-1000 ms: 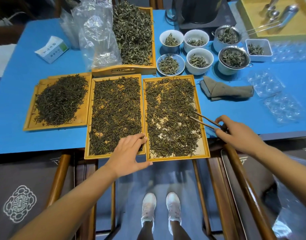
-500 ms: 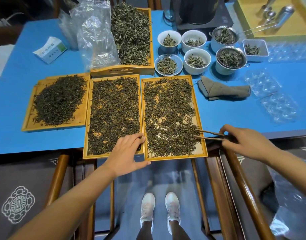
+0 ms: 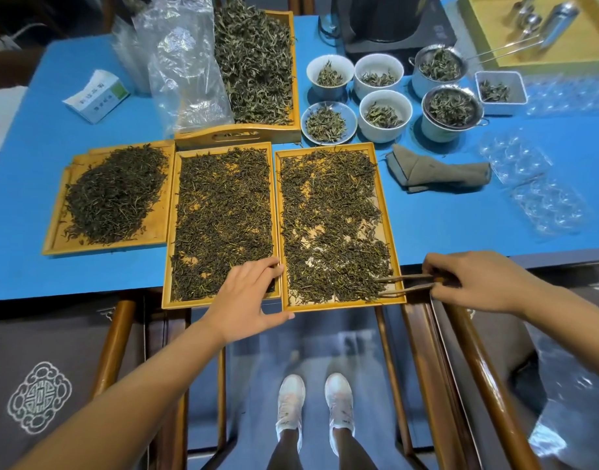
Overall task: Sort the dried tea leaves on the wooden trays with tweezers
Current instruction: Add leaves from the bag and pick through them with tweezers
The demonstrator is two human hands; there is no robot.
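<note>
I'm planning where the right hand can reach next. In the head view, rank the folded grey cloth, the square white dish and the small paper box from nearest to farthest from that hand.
From the right hand:
1. Folded grey cloth, just beyond it on the table.
2. Square white dish, farther back on the right.
3. Small paper box, far left, across the trays.

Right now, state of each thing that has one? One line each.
left hand: open, fingers resting on the middle tray, over its near right corner
right hand: pinches the tweezers
tweezers: tips apart, over the near right corner of the right tray
left tray: leaves heaped
middle tray, right tray: leaves spread thin
grey cloth: folded
</note>
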